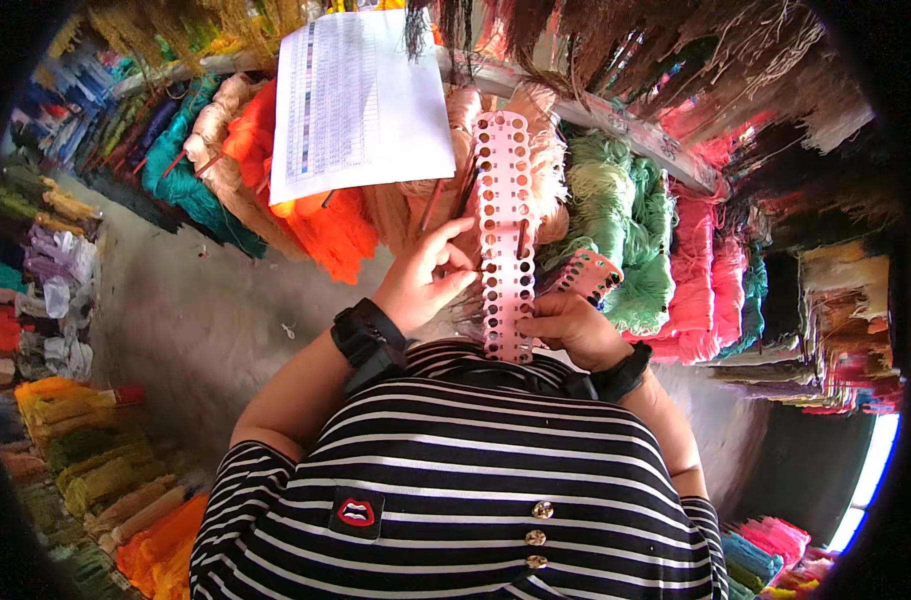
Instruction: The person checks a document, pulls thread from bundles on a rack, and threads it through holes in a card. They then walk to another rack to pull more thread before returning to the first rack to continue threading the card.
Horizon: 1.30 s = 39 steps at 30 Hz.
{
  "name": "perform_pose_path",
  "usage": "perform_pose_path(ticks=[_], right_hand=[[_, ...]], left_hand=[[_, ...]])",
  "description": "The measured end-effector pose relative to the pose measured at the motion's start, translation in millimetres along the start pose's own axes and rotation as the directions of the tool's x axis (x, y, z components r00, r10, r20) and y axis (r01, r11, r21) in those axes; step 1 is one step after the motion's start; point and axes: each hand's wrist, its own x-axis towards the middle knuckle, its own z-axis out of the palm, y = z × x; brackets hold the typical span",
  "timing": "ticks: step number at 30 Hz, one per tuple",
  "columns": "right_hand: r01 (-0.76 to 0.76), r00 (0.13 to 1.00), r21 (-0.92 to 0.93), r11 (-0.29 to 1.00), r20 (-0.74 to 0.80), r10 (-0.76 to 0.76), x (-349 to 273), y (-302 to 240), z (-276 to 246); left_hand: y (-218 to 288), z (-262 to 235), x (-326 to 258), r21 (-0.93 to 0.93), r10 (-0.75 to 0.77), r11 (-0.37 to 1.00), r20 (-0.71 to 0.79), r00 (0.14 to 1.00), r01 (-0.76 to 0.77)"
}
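Observation:
A long pink plastic strip point(506, 230) with two rows of round holes stands upright in front of my chest. My right hand point(576, 330) grips its lower end and also holds a second, shorter pink strip point(588, 272) that fans out to the right. My left hand point(426, 280) has its fingertips pinched at the long strip's left edge, about halfway up, where tan threads hang. Whether a single thread lies between those fingers is too small to tell. Both wrists wear black bands.
A white sheet with a printed table point(361, 95) hangs above the strip. Bundles of yarn hang all around: orange point(326, 225), teal point(181, 175), green point(616, 210) and pink point(701, 275). More skeins lie on the grey floor point(196, 310) at the left.

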Motion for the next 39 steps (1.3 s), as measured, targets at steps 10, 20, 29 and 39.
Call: perform_pose_path(ticks=[10,20,29,39], right_hand=[[0.243,0.941,-0.341,0.908,-0.144,-0.306,-12,3,7],[0.214,0.857,-0.617,0.757,-0.253,-0.449,-27,-52,46],[0.141,0.852,-0.443,0.885,-0.402,-0.337,17,-38,75],[0.104,0.772,-0.346,0.933,-0.563,-0.295,27,-28,76]], left_hand=[[-1,-4,0,-0.181,-0.117,0.976,0.058,0.991,0.125],[-18,2,2,-0.342,-0.140,0.935,-0.105,0.985,0.097],[-10,-2,10,-0.533,-0.271,0.794,0.120,0.955,0.292],[-22,-7,18,-0.544,-0.209,0.788,0.202,0.957,0.288]])
